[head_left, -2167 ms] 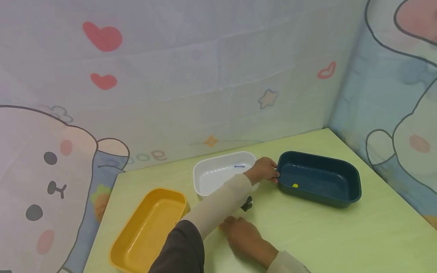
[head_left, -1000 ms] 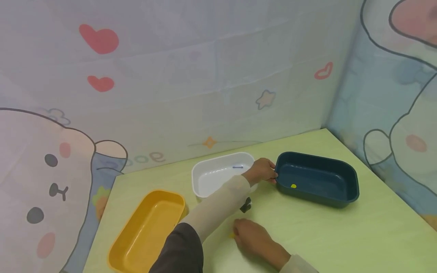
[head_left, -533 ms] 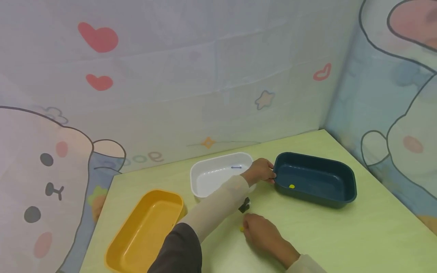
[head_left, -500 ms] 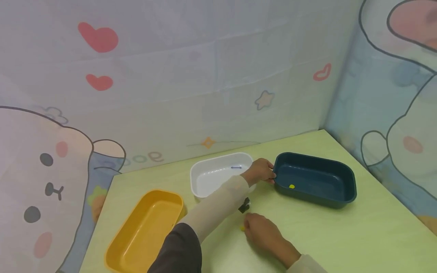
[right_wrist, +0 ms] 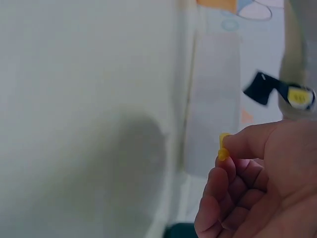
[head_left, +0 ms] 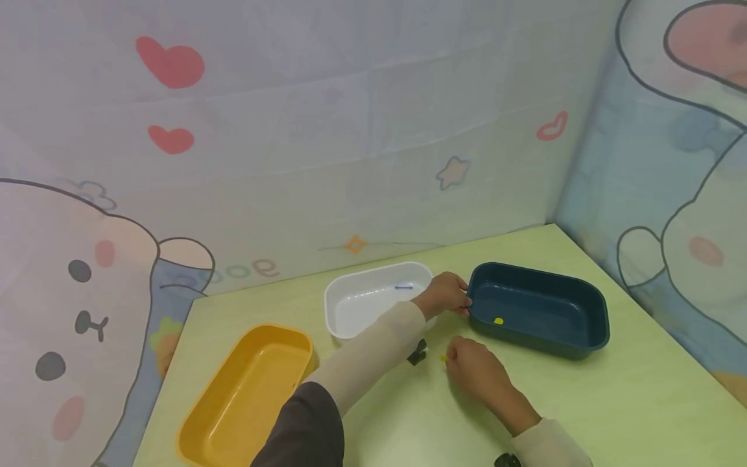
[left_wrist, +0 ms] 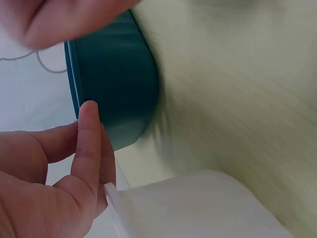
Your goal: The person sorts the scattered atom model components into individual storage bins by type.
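Observation:
My left hand [head_left: 446, 293] reaches across to the dark teal basin [head_left: 543, 308] and pinches its left rim. In the left wrist view, thumb and fingers [left_wrist: 88, 119] lie on either side of that rim. Between the thumb and index finger of my right hand [head_left: 481, 373] is a small yellow plastic piece [right_wrist: 223, 148]; its exact kind is too small to tell. The right hand is above the table, in front of the teal basin's near left corner. Inside that basin lies another small yellow piece [head_left: 498, 321].
A white basin [head_left: 344, 285] holding a thin blue stick-like piece [head_left: 403, 287] stands left of the teal one, partly hidden by the left arm. Farther left is a yellow basin [head_left: 251, 389]. A printed cloth wall [head_left: 292, 162] rises behind the table [head_left: 408, 415].
My right hand has moved right and forward, nearer the teal basin, carrying the small yellow piece. The left hand keeps its grip on the rim.

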Motion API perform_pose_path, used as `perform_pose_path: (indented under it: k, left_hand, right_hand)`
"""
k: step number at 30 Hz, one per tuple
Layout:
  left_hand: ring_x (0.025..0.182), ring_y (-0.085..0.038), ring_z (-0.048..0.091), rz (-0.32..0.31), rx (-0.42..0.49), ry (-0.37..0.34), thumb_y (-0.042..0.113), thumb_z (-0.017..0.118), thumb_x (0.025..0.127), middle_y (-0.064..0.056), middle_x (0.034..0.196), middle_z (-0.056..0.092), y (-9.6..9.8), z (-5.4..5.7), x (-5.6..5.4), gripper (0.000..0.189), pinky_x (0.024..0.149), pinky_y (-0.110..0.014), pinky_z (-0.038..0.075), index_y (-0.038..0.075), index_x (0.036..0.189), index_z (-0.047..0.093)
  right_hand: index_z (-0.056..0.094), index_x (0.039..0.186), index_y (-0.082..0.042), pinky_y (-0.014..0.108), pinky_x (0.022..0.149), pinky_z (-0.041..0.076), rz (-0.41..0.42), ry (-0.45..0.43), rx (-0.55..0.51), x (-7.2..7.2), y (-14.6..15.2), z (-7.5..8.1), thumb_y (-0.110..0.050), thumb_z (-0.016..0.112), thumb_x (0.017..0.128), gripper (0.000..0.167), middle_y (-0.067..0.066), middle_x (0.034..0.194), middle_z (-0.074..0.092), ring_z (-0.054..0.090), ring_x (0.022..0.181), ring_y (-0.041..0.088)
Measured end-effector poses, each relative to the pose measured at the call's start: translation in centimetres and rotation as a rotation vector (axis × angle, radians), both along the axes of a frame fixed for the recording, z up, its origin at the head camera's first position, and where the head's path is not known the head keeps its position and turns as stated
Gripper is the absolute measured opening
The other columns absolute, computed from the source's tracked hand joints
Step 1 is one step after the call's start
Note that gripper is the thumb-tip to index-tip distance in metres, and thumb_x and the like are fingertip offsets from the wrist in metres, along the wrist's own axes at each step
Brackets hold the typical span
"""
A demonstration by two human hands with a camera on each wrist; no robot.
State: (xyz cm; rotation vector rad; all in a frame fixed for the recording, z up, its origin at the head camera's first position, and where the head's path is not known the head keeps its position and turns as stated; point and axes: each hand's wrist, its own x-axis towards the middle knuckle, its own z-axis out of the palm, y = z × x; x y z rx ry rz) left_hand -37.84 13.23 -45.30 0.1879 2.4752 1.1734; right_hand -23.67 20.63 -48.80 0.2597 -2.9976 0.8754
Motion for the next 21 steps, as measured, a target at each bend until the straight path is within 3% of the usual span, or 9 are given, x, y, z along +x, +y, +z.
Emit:
perform_pose_path:
  k: [12,21]
  left_hand:
    - [0.080,-0.023,0.078,-0.003,-0.041,0.025,0.002,0.073,0.091,-0.012,0.082,0.078,0.1,-0.2,0.1,0.031,0.076,-0.022,0.060,-0.001,0.121,0.068]
    - [0.079,-0.020,0.078,-0.012,-0.087,0.052,0.006,0.072,0.092,-0.010,0.081,0.079,0.1,0.3,0.4,0.031,0.090,-0.024,0.058,0.002,0.123,0.069]
  right_hand:
    - [0.059,0.094,-0.006,0.031,0.057,0.041,-0.077,-0.031,-0.004,-2.3,3.9,2.8,-0.012,0.058,0.097,0.007,0.004,0.081,0.060,0.053,0.068,0.018]
    - [0.061,0.097,-0.003,0.034,0.056,0.044,-0.148,-0.024,0.004,-3.7,6.2,3.6,-0.012,0.056,0.097,0.010,0.012,0.089,0.067,0.058,0.070,0.021]
